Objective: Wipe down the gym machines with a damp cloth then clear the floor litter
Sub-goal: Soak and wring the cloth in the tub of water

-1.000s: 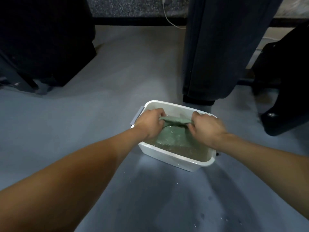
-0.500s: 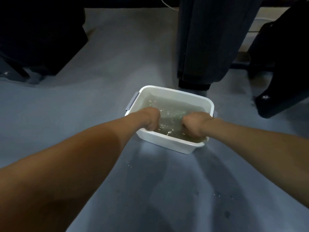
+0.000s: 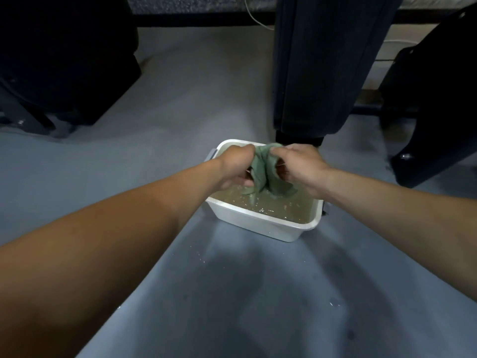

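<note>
Head view: green cloth [image 3: 260,169] bunched, apparently soaked, lower end touching water.

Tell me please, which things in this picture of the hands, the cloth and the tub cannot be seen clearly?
- Head view: the far rim of the white tub is hidden by the left hand, the right hand and the green cloth.
- Tub bottom: hidden by murky water.
- Cloth's lower end: under water.
- Dark machines: cut off by the top edge, too dark to identify.
- White specks on the floor: too small to identify.
</note>
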